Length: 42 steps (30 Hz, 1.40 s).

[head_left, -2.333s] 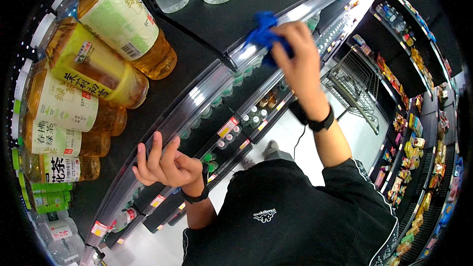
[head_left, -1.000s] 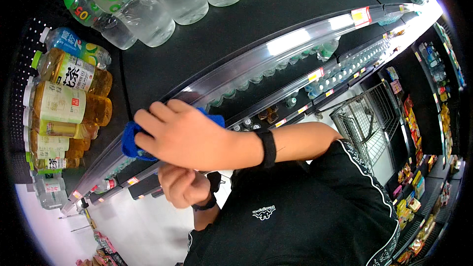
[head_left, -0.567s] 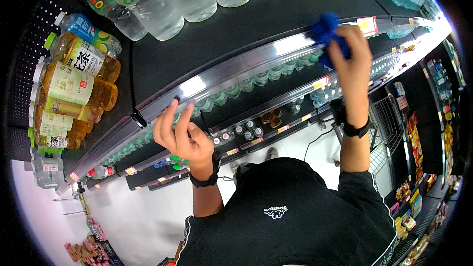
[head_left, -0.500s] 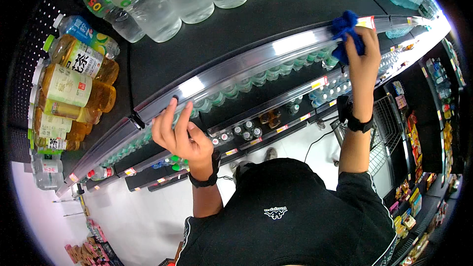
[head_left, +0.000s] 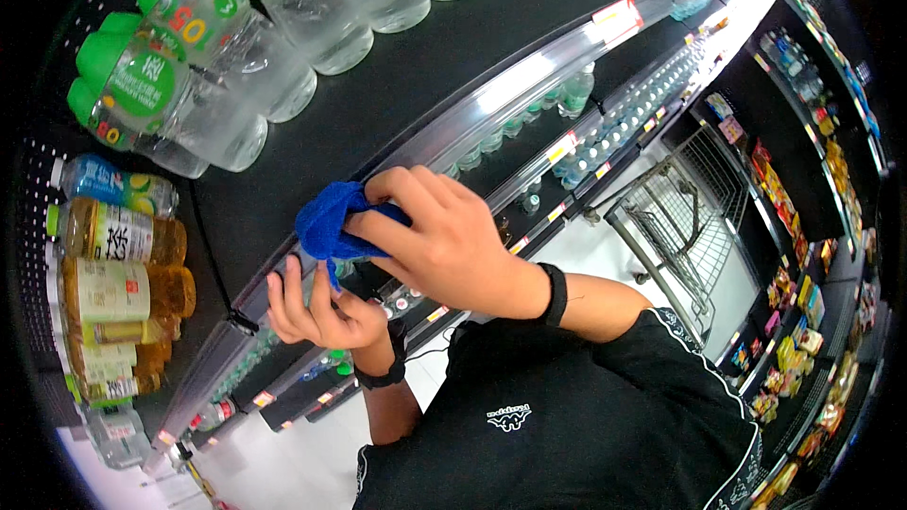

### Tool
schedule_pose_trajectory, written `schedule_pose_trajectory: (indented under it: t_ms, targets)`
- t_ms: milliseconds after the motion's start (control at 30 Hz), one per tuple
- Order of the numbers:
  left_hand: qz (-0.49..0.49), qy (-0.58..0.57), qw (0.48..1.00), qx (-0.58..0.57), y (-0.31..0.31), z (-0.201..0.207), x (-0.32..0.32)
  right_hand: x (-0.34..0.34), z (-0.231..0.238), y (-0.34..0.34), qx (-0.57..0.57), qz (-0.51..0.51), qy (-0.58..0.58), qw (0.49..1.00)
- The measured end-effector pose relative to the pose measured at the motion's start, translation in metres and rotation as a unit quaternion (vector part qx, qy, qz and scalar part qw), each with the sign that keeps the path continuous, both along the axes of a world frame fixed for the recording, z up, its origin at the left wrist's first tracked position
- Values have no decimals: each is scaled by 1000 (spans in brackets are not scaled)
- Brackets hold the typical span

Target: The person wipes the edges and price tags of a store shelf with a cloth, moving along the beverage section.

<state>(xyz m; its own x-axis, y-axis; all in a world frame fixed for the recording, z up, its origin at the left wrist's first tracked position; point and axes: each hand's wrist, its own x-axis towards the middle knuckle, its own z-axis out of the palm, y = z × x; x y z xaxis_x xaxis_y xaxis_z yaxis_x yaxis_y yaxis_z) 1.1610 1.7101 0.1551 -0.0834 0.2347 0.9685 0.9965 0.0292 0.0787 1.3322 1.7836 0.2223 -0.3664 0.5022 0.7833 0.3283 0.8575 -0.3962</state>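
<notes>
A bunched blue cloth (head_left: 331,223) is gripped in my right hand (head_left: 439,238), pressed against the clear front strip (head_left: 515,85) of the black shelf. Just below the cloth, my left hand (head_left: 321,314) rests with its fingers spread at the same strip, near a corner of the cloth that hangs beside its fingertips. Both wrists wear black bands. Behind the strip lies the black shelf board (head_left: 430,66), with a row of clear water bottles (head_left: 326,33) standing farther back.
Bottles of amber tea (head_left: 113,297) stand on the shelf at the left. Lower shelves hold small bottles (head_left: 576,90). A wire shopping cart (head_left: 685,212) stands on the white floor to the right, beside shelves of packaged goods (head_left: 808,307).
My right hand has swept the blue cloth leftward along the shelf strip, from its far right part to beside my left hand. The whole view has shifted and turned somewhat.
</notes>
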Motion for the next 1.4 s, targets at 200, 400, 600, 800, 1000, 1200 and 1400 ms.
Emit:
schedule_pose_trajectory:
  t_ms: [200, 400, 600, 800, 1000, 1200, 1400]
  targets:
    - [3, -30, 999, -42, -10, 5, 2, 92, 3, 67, -24, -207, 35, 977]
    - [-47, -14, 997, -55, -5, 3, 0, 238, -12, 185, 15, -407, 98, 908]
    - [-32, -8, 998, -51, -8, -1, -5, 162, -25, 134, 69, -357, 94, 927]
    - [-33, 0, 999, -17, 2, 2, -2, 42, 1, 12, -46, -131, 16, 990]
    - [-20, 55, 998, 16, 3, 3, -13, 93, 6, 63, -21, -186, 48, 981]
    - [27, 38, 998, 52, 12, 0, -7, 220, -11, 167, 13, -334, 97, 937]
    - [38, 56, 996, 66, 22, -3, -3, 322, -12, 253, 8, -401, 125, 907]
